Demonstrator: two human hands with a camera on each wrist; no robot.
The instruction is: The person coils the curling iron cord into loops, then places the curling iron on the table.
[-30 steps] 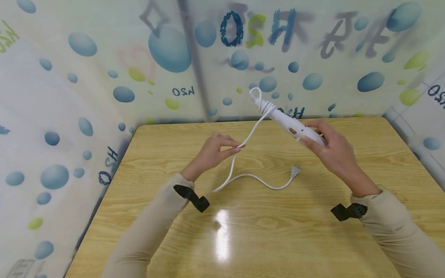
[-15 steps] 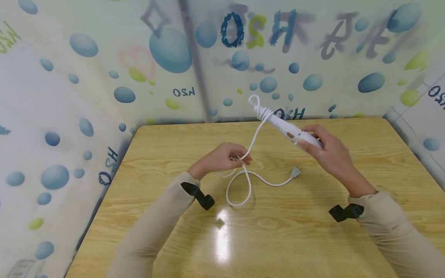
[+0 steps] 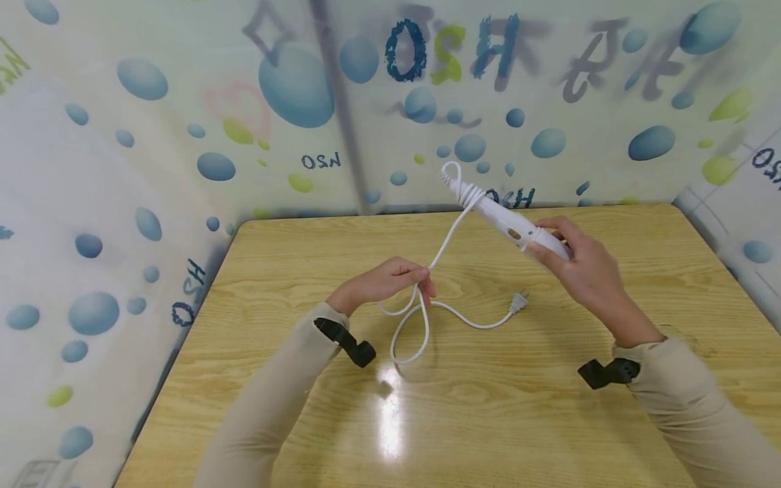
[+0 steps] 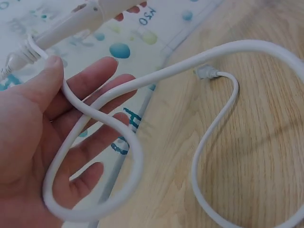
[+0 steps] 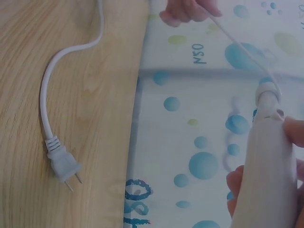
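Observation:
My right hand (image 3: 582, 264) grips a white wand-like electric appliance (image 3: 503, 218) by its lower right end, fingers and thumb around it. The appliance tilts up to the left above the table, with several turns of its white cord (image 3: 448, 237) wound round its far end. Between thumb and index finger, my left hand (image 3: 390, 279) pinches the cord where it runs down from those turns. In the left wrist view, a loop of cord (image 4: 137, 161) crosses the palm and the other fingers are spread. The two-pin plug (image 3: 518, 302) lies on the table between the hands.
The wooden table (image 3: 488, 407) reaches back to a wall sheet (image 3: 378, 122) printed with blue and green drops. Sheeting also stands along the left side. Each sleeve carries a black wrist mount (image 3: 360, 352).
My left hand has moved right and slightly down, with its thumb now over the cord. A hanging loop has formed beneath it. My right hand and the appliance stay nearly in place.

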